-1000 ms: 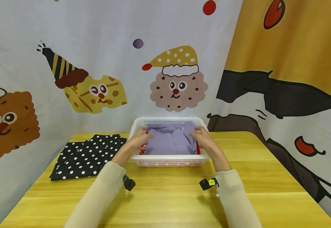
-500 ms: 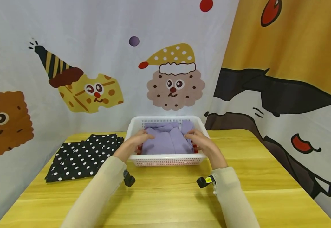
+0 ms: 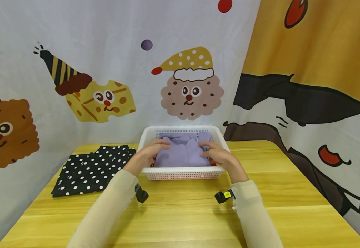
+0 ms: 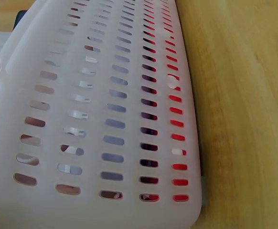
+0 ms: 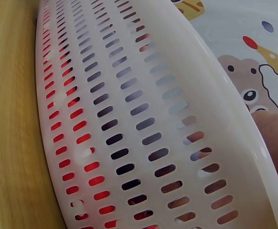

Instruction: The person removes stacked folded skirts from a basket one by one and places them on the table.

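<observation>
While resting loosely spread fingers of left hand and right hand on folded lilac fabric, closer together than a second ago, seems to be neatening it inside a rectangular white perforated plastic basket.

Cloth lies left of the basket, garments seemingly stacked inside.

A homelike corner, though which kind of room cannot be told: a wood-grain table stands against hanging fabric printed with cartoon faces in hats, and carries household things, a white plastic basket of lilac cloth and folded polka-dot fabric.
</observation>
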Demonstrator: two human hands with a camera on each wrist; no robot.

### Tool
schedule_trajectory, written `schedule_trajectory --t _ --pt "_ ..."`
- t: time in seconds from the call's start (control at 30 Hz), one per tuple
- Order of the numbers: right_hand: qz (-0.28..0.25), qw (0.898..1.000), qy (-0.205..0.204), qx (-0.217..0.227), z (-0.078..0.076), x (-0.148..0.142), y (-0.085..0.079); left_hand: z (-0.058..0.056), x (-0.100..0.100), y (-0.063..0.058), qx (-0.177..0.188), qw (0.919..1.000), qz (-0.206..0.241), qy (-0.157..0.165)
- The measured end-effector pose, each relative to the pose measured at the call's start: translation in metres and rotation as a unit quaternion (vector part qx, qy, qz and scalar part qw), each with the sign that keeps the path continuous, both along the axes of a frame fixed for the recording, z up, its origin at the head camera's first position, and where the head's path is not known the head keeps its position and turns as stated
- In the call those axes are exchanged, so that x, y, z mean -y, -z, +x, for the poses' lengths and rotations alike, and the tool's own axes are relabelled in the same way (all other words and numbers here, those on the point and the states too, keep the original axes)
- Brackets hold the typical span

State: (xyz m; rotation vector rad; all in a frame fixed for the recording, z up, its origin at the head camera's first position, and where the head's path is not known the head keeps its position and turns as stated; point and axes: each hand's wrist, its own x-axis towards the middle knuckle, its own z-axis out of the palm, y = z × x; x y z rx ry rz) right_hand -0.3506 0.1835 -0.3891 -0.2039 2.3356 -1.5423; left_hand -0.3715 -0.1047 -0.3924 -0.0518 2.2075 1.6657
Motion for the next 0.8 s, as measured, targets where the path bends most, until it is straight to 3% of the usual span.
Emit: schedule_trajectory --t 0.23,0.47,0.63,0.8 --pt "-0.025 1.000 0.009 0.005 -0.003 0.000 0.001 -0.001 -0.001 0.003 0.007 0.9993 0.032 0.018" --pt "-0.054 0.998 0.018 0.003 -0.005 0.001 0.000 -0.002 0.001 0.004 -0.010 0.9988 0.024 0.042" --pt "-0.103 0.994 0.002 0.036 -0.008 0.001 0.003 0.002 0.003 0.001 -0.004 0.9981 0.037 0.050" --pt "-0.093 0.994 0.001 0.055 -0.014 -0.002 0.006 0.003 0.002 -0.001 -0.015 0.9977 0.038 0.053"
